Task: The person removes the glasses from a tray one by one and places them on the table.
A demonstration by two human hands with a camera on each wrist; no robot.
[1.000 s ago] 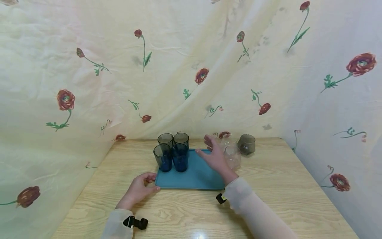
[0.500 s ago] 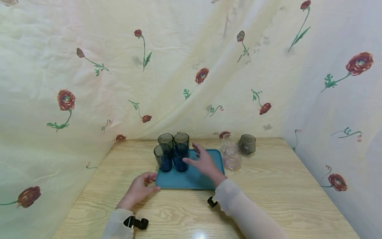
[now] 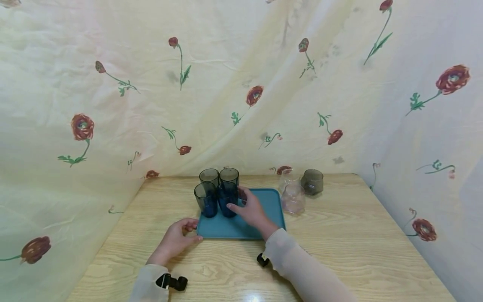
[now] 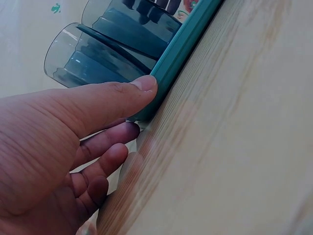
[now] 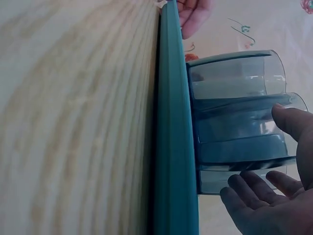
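My left hand (image 3: 177,239) rests at the near left corner of a blue tray (image 3: 260,228). In the left wrist view its thumb (image 4: 144,84) lies on the tray rim, with the fingers beside and below the edge. Several tall blue glasses stand upright on the tray's left half. My right hand (image 3: 253,209) is at the front right blue glass (image 3: 227,199), thumb before it and fingers along its right side. In the right wrist view those fingers (image 5: 244,191) look loosely bent and not closed on the glass; whether the thumb touches it I cannot tell.
Right of the tray stand two clear glasses, the nearer one (image 3: 293,200) close to the tray edge, and a smoky grey glass (image 3: 312,182). All rest on a wooden table (image 3: 347,235). A flowered cloth (image 3: 226,105) hangs behind and at the sides.
My right hand has moved left and a little toward me, from the tray's right side to the front right blue glass. The left hand, tray and glasses have stayed put.
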